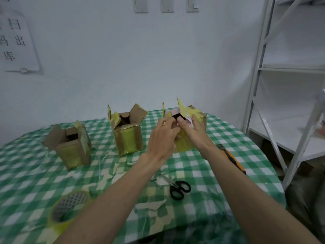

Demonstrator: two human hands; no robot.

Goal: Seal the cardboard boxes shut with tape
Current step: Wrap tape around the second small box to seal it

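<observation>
Right now both hands — left hand (163, 132) and right hand (191, 131) — seemingly pinch the flaps of the rightmost box (184, 145); the tape roll (68, 210) lies nearer the left.

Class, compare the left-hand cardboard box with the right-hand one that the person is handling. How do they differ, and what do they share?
The left box stands untouched on the checked tablecloth; the right box is touched by the left hand and the right hand. The left box is fully in view; the right box is partly hidden behind the hands. Both have open top flaps and yellowish tape on their sides.
</observation>
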